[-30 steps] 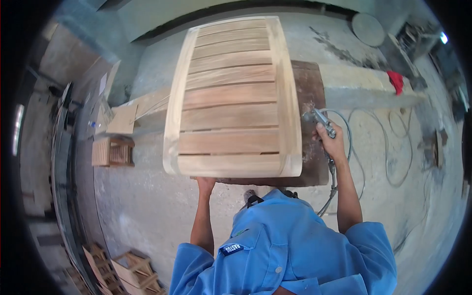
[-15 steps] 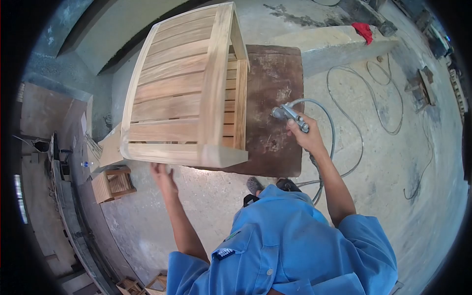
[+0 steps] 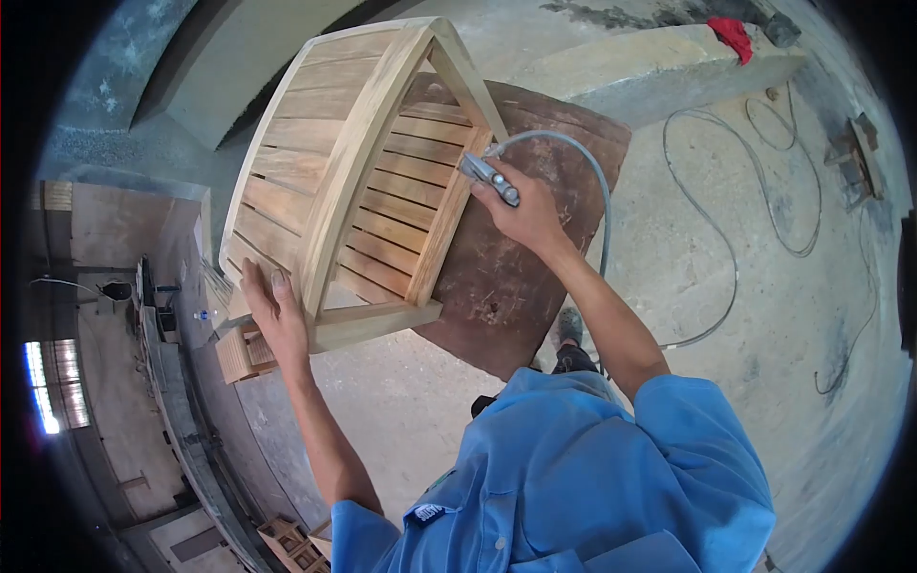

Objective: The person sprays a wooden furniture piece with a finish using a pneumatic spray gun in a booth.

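A pale slatted wooden chair (image 3: pixel 339 212) stands on a brown, stained board (image 3: pixel 516 306). My left hand (image 3: pixel 279 310) rests against the near left end of its slatted panel, fingers stretched out and apart. In my closed right hand (image 3: pixel 527 205) is a metal spray gun (image 3: pixel 490 180), held over the chair's right edge with its front towards the inner slats. A grey hose (image 3: pixel 604 181) arcs from the gun and runs down behind my right forearm. Whether anything sprays out cannot be made out.
Loops of hose (image 3: pixel 731 220) lie on the concrete floor at right. A red cloth (image 3: pixel 732 40) hangs on a concrete block (image 3: pixel 659 72) behind. Another small wooden piece (image 3: pixel 246 353) stands left, partly behind my hand. A low wall (image 3: pixel 191 411) runs down the left.
The chair has turned, so its inner slats show more. My left hand has come up onto its panel. My right hand has moved left with the spray gun, closer to the chair.
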Action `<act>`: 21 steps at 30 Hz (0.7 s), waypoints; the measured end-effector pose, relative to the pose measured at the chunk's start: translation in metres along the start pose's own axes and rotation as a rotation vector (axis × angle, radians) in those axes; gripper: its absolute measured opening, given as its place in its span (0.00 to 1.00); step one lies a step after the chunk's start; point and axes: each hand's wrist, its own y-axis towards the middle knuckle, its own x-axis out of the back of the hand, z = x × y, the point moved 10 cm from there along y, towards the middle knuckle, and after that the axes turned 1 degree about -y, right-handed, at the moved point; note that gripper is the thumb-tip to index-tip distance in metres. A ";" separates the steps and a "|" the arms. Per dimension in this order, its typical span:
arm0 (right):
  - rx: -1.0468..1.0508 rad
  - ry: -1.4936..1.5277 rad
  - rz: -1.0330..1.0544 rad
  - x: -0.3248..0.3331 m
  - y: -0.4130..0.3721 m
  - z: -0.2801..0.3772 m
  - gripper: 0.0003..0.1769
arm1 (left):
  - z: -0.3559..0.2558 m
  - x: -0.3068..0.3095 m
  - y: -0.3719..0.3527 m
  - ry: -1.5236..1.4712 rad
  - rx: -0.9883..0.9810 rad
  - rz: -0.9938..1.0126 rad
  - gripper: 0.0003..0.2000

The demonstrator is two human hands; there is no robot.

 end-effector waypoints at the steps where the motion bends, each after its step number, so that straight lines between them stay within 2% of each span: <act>1: 0.005 -0.026 -0.020 0.000 0.007 -0.002 0.27 | 0.002 -0.001 0.004 0.105 -0.037 0.041 0.31; 2: 0.014 -0.050 -0.040 -0.001 0.013 -0.002 0.28 | 0.003 -0.002 0.006 0.211 -0.074 0.080 0.31; 6: 0.030 -0.087 -0.077 -0.007 0.027 0.001 0.30 | 0.009 0.002 0.015 0.191 -0.042 0.087 0.30; 9: 0.022 -0.145 -0.042 -0.015 0.023 0.001 0.31 | 0.019 0.003 0.022 0.177 -0.003 0.092 0.30; 12: 0.058 -0.151 0.082 -0.031 0.006 0.010 0.31 | 0.026 0.004 0.028 0.117 0.002 0.099 0.30; 21: 0.081 -0.198 -0.021 -0.021 0.018 0.003 0.30 | 0.037 0.009 0.035 0.101 -0.021 0.074 0.30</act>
